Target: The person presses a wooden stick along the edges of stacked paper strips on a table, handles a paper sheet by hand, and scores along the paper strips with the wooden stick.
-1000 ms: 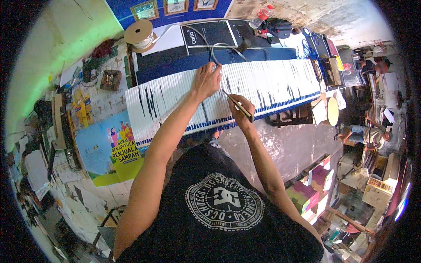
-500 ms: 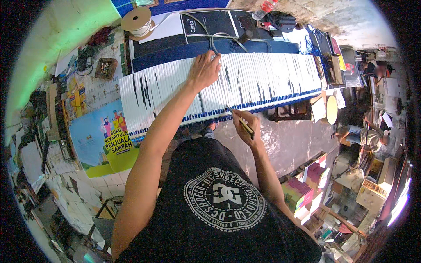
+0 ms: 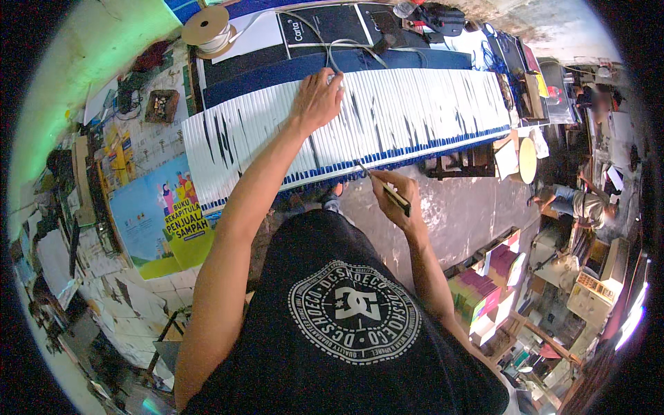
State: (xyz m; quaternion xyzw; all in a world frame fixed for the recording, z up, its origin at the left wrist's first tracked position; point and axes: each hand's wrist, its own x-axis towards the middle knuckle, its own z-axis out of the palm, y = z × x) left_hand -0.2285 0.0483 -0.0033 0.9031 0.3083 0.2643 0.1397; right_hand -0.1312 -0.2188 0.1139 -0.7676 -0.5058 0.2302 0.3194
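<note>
A long row of white book-like blocks (image 3: 408, 104), packed edge to edge with dark gaps and blue tips along the near side, spans the table before me. My left hand (image 3: 317, 100) rests over the row's far edge, its fingertips closed on a narrow pale ribbon (image 3: 344, 43) that loops back over the table. At the near edge, my right hand (image 3: 398, 197) grips a slim tool (image 3: 395, 196) with a yellowish handle and a thin dark shaft. Its tip touches or nearly touches the blue-tipped edge; the tool's exact kind is unclear.
A spool (image 3: 207, 31) of white ribbon stands at the far left. Dark-blue board (image 3: 256, 86) lies behind the row. A printed poster (image 3: 162, 221) is at left, stacked coloured booklets (image 3: 477, 297) at lower right. Another person (image 3: 588, 207) sits far right.
The view has shifted slightly, so the table appears higher and further left. Both hands keep their grips; the tool's tip stays near the same place on the row's near edge.
</note>
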